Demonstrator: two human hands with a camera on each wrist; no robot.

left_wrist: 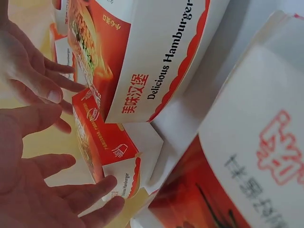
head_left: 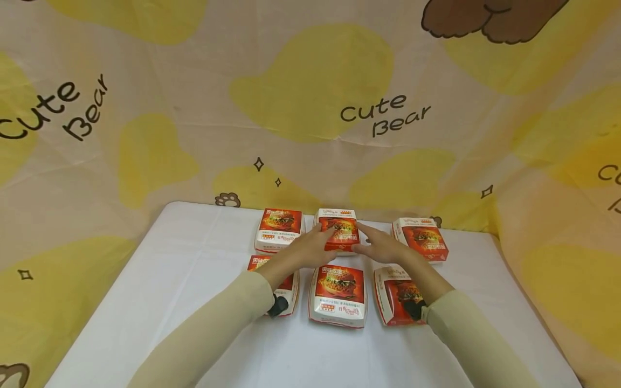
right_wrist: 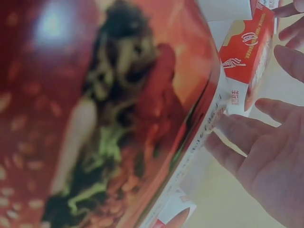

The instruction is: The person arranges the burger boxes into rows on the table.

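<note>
Both hands hover over the back middle hamburger box (head_left: 338, 225), a red and white carton with a burger picture. My left hand (head_left: 316, 247) is at its left side with fingers spread. Opposite it, my right hand (head_left: 384, 245) has its thumb and fingers apart too. Neither hand holds anything; whether the fingertips touch the carton I cannot tell. In the left wrist view the left hand's fingers (left_wrist: 90, 190) lie in front of a carton (left_wrist: 121, 147). The front middle hamburger box (head_left: 338, 293) sits just below the hands.
Alike cartons stand at back left (head_left: 278, 229), back right (head_left: 423, 240), front left (head_left: 290, 296) and front right (head_left: 394, 293), the front two partly hidden by the forearms. All rest on a white table (head_left: 194, 280). A yellow patterned cloth (head_left: 310, 81) hangs behind.
</note>
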